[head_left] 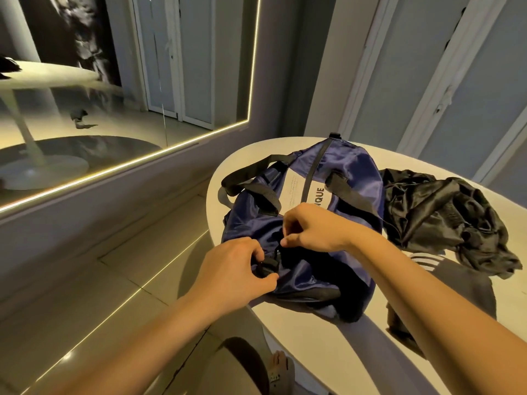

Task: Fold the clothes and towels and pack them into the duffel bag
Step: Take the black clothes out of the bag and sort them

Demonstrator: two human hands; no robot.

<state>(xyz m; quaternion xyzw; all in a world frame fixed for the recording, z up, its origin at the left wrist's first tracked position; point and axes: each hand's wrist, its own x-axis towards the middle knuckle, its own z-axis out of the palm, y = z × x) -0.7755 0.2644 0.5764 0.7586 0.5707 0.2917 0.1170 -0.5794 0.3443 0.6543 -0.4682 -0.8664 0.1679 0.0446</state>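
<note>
Navy satin duffel bag [342,178] is lying on the white tabletop [313,332], with a crumpled black garment [445,218] just right of it. The left hand [231,275] is pinching the black tab [266,267] at the bag's near end. The right hand [313,226] is pinching the bag's fabric just beyond. The cloth looks light, limp and slippery, so webbing and tabs are probably offering surer holds.

Both your bare forearms reach forward from the lower edge and converge toward the middle. Your left hand [236,269] lies palm down with a straight wrist, fingers curled above and thumb below, gripping the black tab [266,266] at the near end of the duffel bag [350,172]. Your right hand [316,226] sits just beyond it, knuckles up and pointing left, thumb and forefinger pinching the bag's fabric. The 2 hands are close but apart.
</note>
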